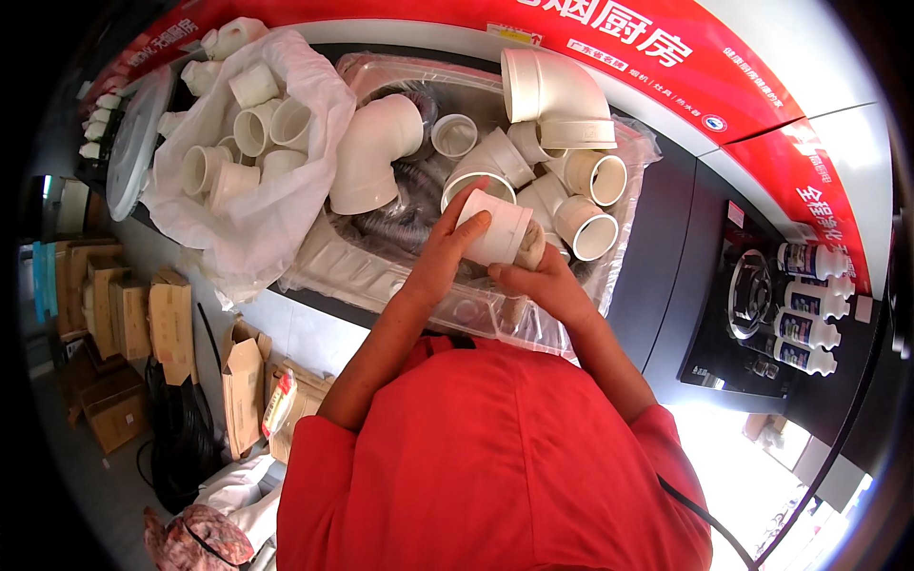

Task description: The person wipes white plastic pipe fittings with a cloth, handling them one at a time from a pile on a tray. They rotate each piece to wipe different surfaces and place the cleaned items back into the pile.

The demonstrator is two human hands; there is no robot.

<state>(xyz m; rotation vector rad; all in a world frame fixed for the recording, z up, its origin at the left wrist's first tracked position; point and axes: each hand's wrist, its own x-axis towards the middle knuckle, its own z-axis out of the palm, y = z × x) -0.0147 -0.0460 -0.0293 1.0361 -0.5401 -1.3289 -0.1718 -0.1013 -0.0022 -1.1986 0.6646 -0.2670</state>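
Gripping a white fitting over the wrapped sink, the left hand is risking slippage if the right hand, clasping a tan piece, pushes hard.

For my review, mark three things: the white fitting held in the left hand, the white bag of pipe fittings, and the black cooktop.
White fitting (495, 229): head view, on its outer wall.
White bag (271, 226): head view, on its side, below the opening.
Black cooktop (712, 348): head view, on bare dark surface.
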